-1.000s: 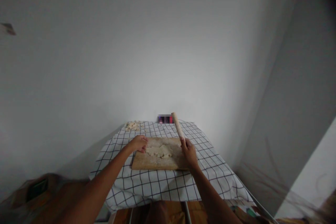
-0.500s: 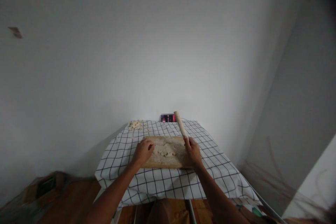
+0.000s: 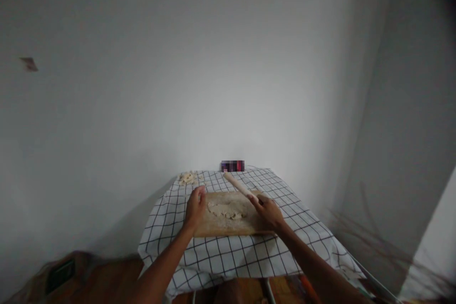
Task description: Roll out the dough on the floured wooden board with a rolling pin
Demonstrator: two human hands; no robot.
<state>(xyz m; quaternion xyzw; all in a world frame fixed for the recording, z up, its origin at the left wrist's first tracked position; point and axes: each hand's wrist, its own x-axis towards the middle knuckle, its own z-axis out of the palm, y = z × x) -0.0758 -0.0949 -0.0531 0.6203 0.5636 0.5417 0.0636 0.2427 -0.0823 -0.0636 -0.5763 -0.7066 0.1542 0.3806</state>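
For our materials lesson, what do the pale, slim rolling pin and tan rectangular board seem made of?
Pale, slim rolling pin: probably wood, matt, judging by its dull beige surface.
Tan rectangular board: likely wood, matt, given its yellow-brown tone beneath whitish smears.

Both hands are bare: left hand (image 3: 195, 206) and right hand (image 3: 268, 212). The left forearm (image 3: 174, 251), toward seven o'clock, and right forearm (image 3: 306, 256), toward five, are bare and slim, narrowing at the wrists.

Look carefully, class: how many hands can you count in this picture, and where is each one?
2. The left hand is at the left end of the wooden board; the right hand grips the rolling pin near the board's right end. No others show.
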